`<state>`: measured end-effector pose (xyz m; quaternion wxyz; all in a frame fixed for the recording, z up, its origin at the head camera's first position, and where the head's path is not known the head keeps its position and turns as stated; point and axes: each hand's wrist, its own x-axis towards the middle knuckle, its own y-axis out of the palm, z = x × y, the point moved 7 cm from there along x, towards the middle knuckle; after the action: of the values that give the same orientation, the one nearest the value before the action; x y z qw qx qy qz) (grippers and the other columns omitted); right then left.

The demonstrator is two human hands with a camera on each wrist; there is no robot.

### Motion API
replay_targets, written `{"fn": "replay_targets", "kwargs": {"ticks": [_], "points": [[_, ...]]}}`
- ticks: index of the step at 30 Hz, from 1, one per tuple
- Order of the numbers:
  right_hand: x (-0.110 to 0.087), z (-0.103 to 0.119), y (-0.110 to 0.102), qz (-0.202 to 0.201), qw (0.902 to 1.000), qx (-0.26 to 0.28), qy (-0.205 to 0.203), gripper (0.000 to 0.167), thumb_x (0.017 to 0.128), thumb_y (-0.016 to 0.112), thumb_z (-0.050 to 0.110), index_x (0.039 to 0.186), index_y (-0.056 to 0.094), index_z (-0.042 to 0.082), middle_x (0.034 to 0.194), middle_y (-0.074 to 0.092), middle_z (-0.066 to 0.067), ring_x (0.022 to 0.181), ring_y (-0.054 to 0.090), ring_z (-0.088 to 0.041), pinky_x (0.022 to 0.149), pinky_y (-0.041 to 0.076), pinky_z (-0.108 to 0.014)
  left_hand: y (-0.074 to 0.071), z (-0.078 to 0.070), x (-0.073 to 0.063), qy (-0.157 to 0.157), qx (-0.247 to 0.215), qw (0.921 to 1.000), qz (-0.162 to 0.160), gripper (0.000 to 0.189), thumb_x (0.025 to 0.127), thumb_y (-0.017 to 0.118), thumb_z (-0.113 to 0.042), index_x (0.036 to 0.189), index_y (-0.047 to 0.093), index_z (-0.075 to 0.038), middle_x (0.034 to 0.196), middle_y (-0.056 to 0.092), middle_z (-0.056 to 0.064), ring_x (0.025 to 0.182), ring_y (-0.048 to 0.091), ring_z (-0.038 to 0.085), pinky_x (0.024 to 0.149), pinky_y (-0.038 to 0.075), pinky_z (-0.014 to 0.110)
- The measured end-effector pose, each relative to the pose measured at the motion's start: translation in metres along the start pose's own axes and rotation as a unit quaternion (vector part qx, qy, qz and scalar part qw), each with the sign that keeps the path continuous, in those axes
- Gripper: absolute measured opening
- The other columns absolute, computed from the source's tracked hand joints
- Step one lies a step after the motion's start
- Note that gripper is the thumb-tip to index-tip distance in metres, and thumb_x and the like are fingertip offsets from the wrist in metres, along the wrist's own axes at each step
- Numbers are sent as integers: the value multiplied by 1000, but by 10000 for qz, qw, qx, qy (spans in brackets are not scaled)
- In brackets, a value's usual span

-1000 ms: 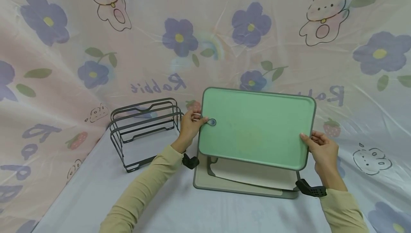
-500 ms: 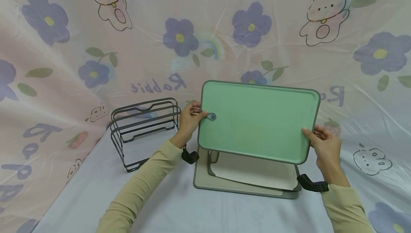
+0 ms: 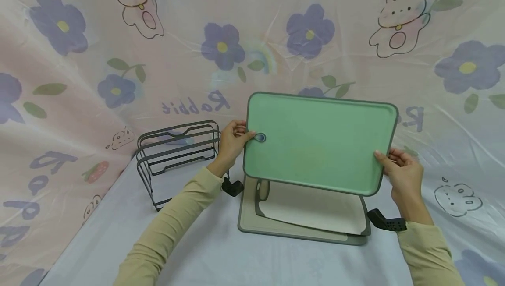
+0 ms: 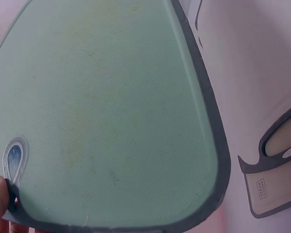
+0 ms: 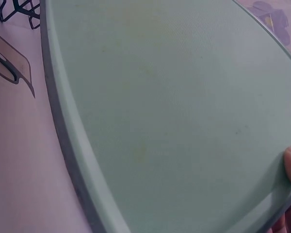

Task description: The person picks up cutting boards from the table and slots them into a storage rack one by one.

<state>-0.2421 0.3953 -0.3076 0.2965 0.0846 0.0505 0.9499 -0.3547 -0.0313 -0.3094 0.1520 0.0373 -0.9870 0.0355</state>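
Note:
Both hands hold up a green cutting board [image 3: 319,143] with a grey rim, its face tilted toward me. My left hand [image 3: 232,146] pinches the left edge beside a small teardrop hole, thumb in front and fingers behind. On the opposite short side, my right hand [image 3: 404,172] grips the lower right edge the same way. Faint stains mark the green face in the left wrist view. Below it, a white cutting board [image 3: 315,209] with grey corners lies over a larger beige board [image 3: 252,222] on the table. The raised green board hides their far parts.
A black wire rack [image 3: 177,146] with several upright slots stands on the table left of the boards, partly behind my left forearm. The table [image 3: 221,259] has a pale cloth. Behind it hangs a curtain [image 3: 260,10] printed with rabbits and flowers.
The green board has risen and shifted slightly right with both hands on it, showing more of the white board underneath. The rack and the lower boards have stayed put.

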Motion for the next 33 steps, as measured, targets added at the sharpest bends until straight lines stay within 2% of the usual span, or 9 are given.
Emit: {"fn": "replay_targets", "kwargs": {"ticks": [6,16,21,26,33], "points": [[2,6,3,-79,9999,-86,-78,24,77,83,11,94,64,12,83,60,4,69,56,-5,51,47,-15,-2,-6,4,10,-107,9999,3,29,84,78,-8,108,62,-3,88,61,8,77,54,18,66,50,28],[5,17,11,100,9999,-4,-133,26,77,84,14,95,65,13,86,60,3,73,57,-6,53,48,-15,-7,-19,12,-7,-373,9993,84,29,84,77,-6,109,61,-1,88,60,8,76,55,16,66,53,33],[8,23,18,208,9993,-30,-299,28,78,83,15,98,65,11,88,60,1,74,57,-8,54,49,-15,-12,-26,17,-17,-362,9992,170,31,86,76,-10,112,60,-3,92,60,8,76,56,16,65,52,36],[9,33,27,346,9984,-3,-445,28,78,83,15,98,65,9,87,60,1,74,57,-8,54,49,-15,-18,-37,22,-58,-332,9992,232,32,87,75,-12,114,59,-4,94,60,8,77,56,18,64,51,31],[12,47,39,403,9978,-31,-524,32,77,83,17,100,64,9,88,61,1,75,58,-7,55,49,-15,-26,-51,30,-167,-245,9990,327,34,88,74,-13,115,58,-3,96,59,7,80,58,19,72,52,35]]}}
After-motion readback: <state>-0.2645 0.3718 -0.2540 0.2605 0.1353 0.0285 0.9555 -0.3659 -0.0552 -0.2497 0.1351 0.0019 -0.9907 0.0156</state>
